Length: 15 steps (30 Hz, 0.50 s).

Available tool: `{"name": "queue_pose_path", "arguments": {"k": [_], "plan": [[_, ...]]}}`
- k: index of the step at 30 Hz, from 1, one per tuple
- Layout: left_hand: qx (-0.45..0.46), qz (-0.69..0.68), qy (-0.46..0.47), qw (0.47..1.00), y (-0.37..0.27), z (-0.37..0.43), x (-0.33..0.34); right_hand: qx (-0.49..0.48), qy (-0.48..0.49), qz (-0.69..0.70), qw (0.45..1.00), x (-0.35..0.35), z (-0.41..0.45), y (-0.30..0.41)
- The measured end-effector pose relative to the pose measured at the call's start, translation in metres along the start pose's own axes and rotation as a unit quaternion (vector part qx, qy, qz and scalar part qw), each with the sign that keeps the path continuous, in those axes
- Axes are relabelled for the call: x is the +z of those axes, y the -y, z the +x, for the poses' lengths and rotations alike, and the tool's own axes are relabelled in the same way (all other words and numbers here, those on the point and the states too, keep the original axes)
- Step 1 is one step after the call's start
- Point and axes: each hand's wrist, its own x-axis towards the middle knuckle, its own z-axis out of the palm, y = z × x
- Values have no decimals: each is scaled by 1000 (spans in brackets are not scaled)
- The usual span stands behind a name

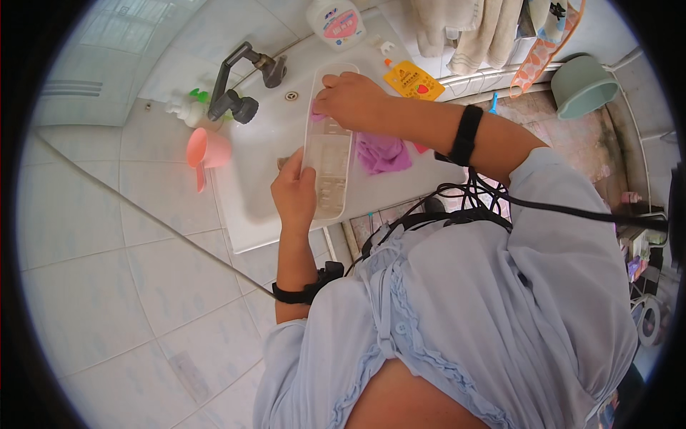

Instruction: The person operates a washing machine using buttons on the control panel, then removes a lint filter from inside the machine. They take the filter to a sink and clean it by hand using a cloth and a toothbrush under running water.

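A long clear plastic storage box (329,161) with slotted panels in its floor is held over the white sink (252,177). My left hand (293,190) grips its near left wall, thumb on the rim side. At the far end of the box, my right hand (348,102) presses a purple cloth (317,110) against the wall; most of that cloth is hidden under the fingers. A second crumpled purple cloth (381,153) lies on the sink's right ledge, beside the box. A small brown object (282,162) shows partly behind my left hand; I cannot tell what it is.
A dark faucet (241,80) reaches over the basin's left side. Near it stand a pink dipper cup (206,150) and a pump bottle (190,112). A white bottle (336,24) and a yellow pouch (412,80) sit behind. Towels (477,32) hang at the back; black cables (471,187) cross my front.
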Motion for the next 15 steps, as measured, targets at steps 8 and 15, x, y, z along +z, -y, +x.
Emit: {"name": "queue_pose_path", "arguments": {"k": [8, 15], "plan": [[28, 38, -35, 998, -2, 0, -5, -24, -39, 118, 992, 5, 0, 20], [54, 37, -16, 998, 4, 2, -1, 33, 19, 10, 999, -4, 5, 6]]}}
